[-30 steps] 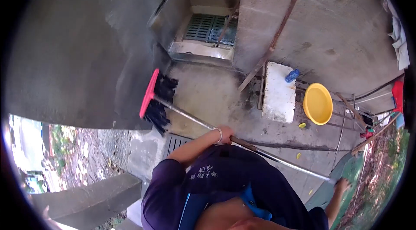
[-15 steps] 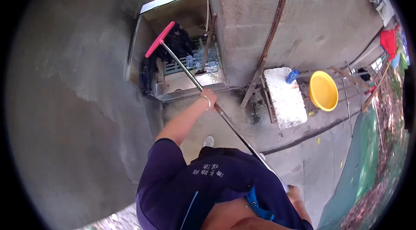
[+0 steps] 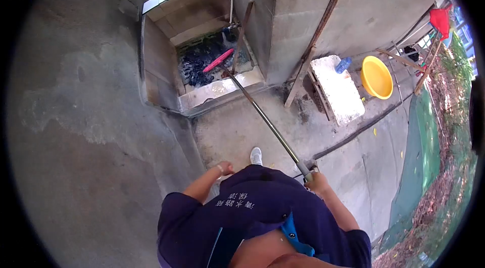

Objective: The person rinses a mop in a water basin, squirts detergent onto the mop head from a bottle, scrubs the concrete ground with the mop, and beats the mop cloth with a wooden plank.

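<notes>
Currently wall (image 3: 76, 116) fills the left, basin (image 3: 202, 73) sits far centre. Mop (image 3: 262, 116) runs from its head, down in the basin, back near. Right hand (image 3: 317, 182) has fingers clamped on the handle's end. Left hand (image 3: 226, 168) is off it, fingers loosely curled by the waist. Yellow bowl (image 3: 376, 77) far right.

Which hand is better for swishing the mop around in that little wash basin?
The right hand, probably. It already grips the end of the mop handle, and the mop head lies in the wash basin. The left hand is off the handle, near the body.
</notes>
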A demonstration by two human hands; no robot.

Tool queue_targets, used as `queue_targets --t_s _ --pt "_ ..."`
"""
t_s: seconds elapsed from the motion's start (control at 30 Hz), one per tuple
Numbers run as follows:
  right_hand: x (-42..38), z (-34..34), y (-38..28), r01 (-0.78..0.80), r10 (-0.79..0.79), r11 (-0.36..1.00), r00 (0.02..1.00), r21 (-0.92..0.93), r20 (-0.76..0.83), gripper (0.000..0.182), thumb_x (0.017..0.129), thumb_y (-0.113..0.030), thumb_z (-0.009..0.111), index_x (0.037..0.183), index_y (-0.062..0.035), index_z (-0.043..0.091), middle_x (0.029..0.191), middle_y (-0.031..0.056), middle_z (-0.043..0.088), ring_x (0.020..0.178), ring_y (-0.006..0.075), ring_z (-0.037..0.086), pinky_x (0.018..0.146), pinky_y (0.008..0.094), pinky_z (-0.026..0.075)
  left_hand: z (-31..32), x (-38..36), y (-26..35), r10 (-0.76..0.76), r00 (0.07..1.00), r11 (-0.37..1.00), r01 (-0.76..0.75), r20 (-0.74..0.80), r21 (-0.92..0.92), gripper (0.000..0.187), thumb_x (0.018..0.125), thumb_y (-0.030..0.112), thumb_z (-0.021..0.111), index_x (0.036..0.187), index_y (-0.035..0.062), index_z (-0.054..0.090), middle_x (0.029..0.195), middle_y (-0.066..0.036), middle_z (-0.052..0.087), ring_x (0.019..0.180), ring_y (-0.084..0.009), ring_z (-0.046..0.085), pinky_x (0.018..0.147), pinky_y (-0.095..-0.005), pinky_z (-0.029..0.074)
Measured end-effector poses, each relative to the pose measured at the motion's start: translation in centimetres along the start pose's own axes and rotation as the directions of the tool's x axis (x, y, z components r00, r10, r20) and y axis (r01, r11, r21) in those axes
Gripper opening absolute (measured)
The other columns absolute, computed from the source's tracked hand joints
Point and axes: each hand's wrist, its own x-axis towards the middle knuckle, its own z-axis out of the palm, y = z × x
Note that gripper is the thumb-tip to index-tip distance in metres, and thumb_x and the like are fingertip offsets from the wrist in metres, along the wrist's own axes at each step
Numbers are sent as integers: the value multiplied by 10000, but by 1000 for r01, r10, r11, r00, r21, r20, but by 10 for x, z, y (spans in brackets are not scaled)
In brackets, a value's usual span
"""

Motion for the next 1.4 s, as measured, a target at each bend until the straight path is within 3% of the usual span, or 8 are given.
queue_targets --t_s 0.17,0.3,0.37,0.57,0.67,0.77,1.0,1.4 --pt "-42 47 -7 -94 95 985 995 144 -1 353 665 -193 713 944 -9 598 822 209 639 825 325 633 715 412 482 35 -26 -77 -235 953 968 213 189 131 176 715 191 684 661 54 587 646 -66 612 685 -149 595 565 -347 460" --pt "-70 94 11 -7 2 950 1000 311 17 369 727 -189 666 1029 -5 563 941 238 631 908 386 607 772 413 470 -13 -24 -24 -241 958 958 261 157 -120 250 762 296 634 728 48 610 722 -153 627 719 -253 620 656 -412 472" --pt "-106 81 -10 -17 15 963 1000 270 9 374 745 -184 648 1060 -9 547 955 246 627 930 389 602 778 415 471 -25 0 -8 -15 999 977 9 29 213 330 788 355 590 888 43 623 901 -192 638 854 -329 617 774 -446 465" --pt "-137 87 -23 -193 192 981 980 -10 -50 328 790 -195 588 1077 -49 524 908 239 634 884 409 608 752 471 481 -94 72 87 216 969 964 -192 -121 185 678 685 110 682 1302 96 400 1250 -172 489 1151 -343 468 975 -395 394" --pt "-154 76 -53 -198 227 958 965 209 -129 337 741 -196 628 1032 -59 525 831 213 639 820 407 613 709 483 482 -132 100 119 359 930 861 -299 -76 410 629 670 81 669 1259 118 452 1261 -156 472 1190 -316 433 990 -388 378" --pt "-162 46 -110 -122 123 992 982 13 -146 363 685 -187 665 990 -60 514 781 200 632 783 393 614 678 477 485 -157 141 109 419 904 731 -390 82 560 534 661 102 660 1178 144 532 1225 -111 507 1187 -286 440 979 -388 382" --pt "-183 24 -199 -326 330 943 943 71 -48 289 636 -153 648 870 -64 502 674 203 594 697 407 594 618 482 472 -204 219 79 247 718 592 -643 650 486 211 646 242 686 839 156 695 915 -83 670 946 -263 611 816 -394 470" --pt "-268 137 -30 -707 703 694 707 -137 -83 202 598 -142 618 789 -110 561 680 168 613 670 381 608 603 470 492 -128 143 163 411 368 412 -891 834 190 345 684 465 667 742 126 693 777 -98 672 784 -293 647 654 -419 503"
